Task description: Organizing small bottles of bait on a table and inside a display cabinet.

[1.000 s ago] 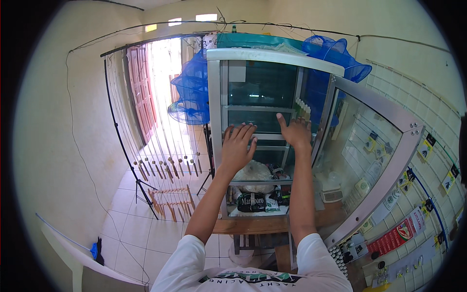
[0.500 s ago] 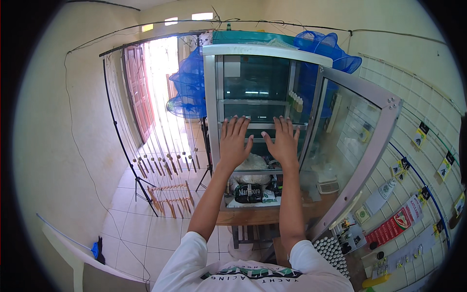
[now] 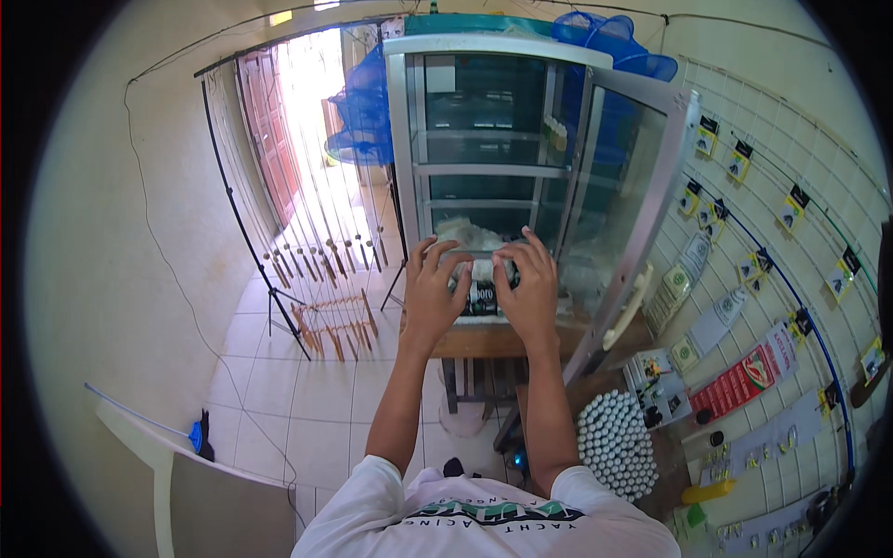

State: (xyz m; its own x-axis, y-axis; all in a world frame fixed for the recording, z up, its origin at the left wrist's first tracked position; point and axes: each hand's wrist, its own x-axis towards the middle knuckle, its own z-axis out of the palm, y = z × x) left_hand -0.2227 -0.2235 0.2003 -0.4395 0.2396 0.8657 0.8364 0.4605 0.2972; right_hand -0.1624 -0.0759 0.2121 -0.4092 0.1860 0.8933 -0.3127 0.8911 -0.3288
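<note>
A glass-fronted cabinet with a silver metal frame [image 3: 493, 171] stands before me. Its framed glass door [image 3: 621, 186] is swung out to the right. Both hands are raised at the cabinet's lower compartment, fingers bent and apart, thumbs pointing toward each other. My left hand [image 3: 435, 288] and my right hand [image 3: 527, 286] hold nothing that I can see; whether their fingertips touch anything is unclear. Between them, a black pack [image 3: 482, 299] with pale print shows in part. Crumpled clear plastic [image 3: 465, 232] lies above it, partly behind my fingers.
Blue mesh nets [image 3: 361, 116] hang beside the cabinet. At left, a rack holds fishing rods with wooden handles [image 3: 339, 321]. A wire grid [image 3: 744, 112] with small packets covers the right wall. Many white-capped bottles [image 3: 616, 445] stand low at the right. A wooden ledge [image 3: 474, 342] supports the cabinet.
Both hands have come down from the middle rail to the lower compartment, and their fingers have bent from nearly straight. My view has tilted down, so the cabinet appears higher.
</note>
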